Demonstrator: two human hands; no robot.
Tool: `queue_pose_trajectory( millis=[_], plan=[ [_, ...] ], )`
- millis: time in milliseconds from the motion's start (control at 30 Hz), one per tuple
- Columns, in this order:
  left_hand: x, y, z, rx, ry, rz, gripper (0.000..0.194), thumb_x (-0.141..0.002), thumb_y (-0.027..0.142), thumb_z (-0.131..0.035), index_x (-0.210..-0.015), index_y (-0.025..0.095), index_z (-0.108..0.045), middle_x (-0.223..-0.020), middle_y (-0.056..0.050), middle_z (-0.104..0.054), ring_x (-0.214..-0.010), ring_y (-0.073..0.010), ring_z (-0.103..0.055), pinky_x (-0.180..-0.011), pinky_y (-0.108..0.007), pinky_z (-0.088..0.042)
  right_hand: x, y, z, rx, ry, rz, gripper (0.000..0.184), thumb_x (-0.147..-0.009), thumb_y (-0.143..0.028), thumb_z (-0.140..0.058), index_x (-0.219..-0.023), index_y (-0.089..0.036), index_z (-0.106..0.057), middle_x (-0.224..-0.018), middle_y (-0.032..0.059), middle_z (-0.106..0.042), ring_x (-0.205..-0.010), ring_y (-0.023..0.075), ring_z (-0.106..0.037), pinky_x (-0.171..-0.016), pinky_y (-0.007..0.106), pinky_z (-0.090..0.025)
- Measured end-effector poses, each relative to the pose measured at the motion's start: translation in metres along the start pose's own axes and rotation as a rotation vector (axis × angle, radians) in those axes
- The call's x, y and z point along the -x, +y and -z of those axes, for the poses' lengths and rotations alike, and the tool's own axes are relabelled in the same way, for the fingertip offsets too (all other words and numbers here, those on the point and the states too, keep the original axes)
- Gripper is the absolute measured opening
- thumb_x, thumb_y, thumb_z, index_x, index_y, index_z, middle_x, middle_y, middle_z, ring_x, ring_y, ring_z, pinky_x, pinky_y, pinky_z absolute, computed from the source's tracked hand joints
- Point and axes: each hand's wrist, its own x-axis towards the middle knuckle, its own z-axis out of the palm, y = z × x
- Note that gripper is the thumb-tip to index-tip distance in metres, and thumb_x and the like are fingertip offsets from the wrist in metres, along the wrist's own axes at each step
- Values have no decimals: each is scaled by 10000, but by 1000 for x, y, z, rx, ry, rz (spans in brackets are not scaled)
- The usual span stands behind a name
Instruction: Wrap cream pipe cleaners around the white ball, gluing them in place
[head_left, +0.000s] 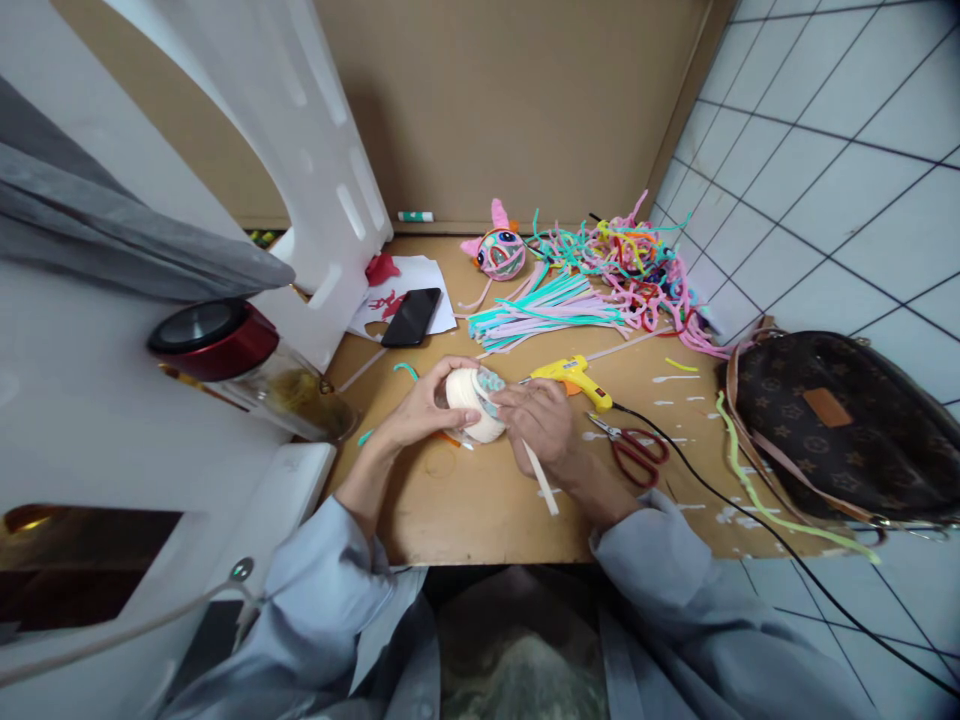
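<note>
My left hand [424,408] is wrapped round a small roundish piece [472,398] covered in cream-white windings, with a pale blue-green patch on its right side. Against that patch, my right hand [541,422] pinches a cream pipe cleaner [541,478], whose loose end hangs down toward the table front. The fingertips of both hands partly hide the piece. Just right of my right hand lies a yellow hot glue gun [576,379]. Scissors with dark red handles [634,449] rest below it.
Pink, purple and turquoise pipe cleaners [551,312] lie at the back, beside a ball-shaped figure with pink ears [502,255]. A black phone [412,317] rests on paper. A glass bottle [281,395] stands left; a brown bag [847,420] sits right. The glue gun's cord [701,478] runs off right.
</note>
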Motion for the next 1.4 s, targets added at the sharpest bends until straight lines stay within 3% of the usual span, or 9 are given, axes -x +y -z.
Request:
queue_pose_trajectory(
  millis=[167, 900, 1400],
  plan=[
    [0, -1, 0, 18, 1, -2, 693, -555, 392, -869, -1147, 188, -573, -1340, -116, -587, -1162, -290, -597, -999, -394, -490, 1, 0, -2, -34, 26, 19, 216, -931, -66, -436, -910, -196, -607, -1004, 82, -763, -998, 186, -690, -838, 364, -465],
    [1, 2, -1, 50, -22, 4, 687, -568, 380, -869, -1144, 188, -547, -1333, -107, -574, -1155, -278, -579, -990, -377, -480, 0, 1, 1, 50, -56, 96, 224, -949, -101, -437, -868, -180, -630, -1018, 84, -762, -991, 201, -663, -856, 374, -447],
    [1, 0, -1, 46, -32, -4, 698, -575, 393, -874, -1153, 184, -543, -1326, -118, -589, -1152, -285, -596, -978, -381, -489, -3, -2, 1, 32, -34, 110, 236, -961, -105, -422, -882, -161, -637, -992, 89, -769, -970, 197, -673, -832, 364, -462]
  ],
)
